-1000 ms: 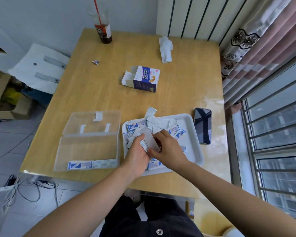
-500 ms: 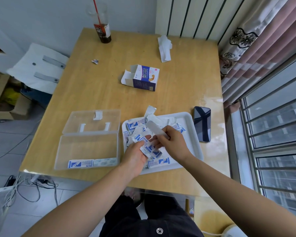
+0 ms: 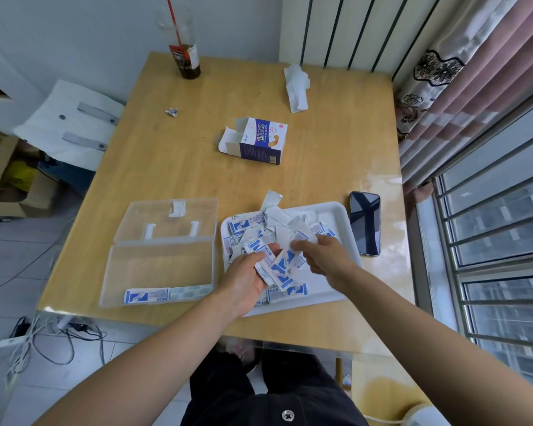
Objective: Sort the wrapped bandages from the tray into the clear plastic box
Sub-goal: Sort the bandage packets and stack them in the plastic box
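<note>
The wrapped bandages are likely light, thin and flexible, and prone to sliding apart; take a stack across its flat faces. The left hand grips a stack over the tray, right of the clear plastic box. The right hand, just beside it, pinches a white strip.

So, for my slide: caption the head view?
Left hand and right hand hold wrapped bandages over the tray, beside the clear box.
</note>
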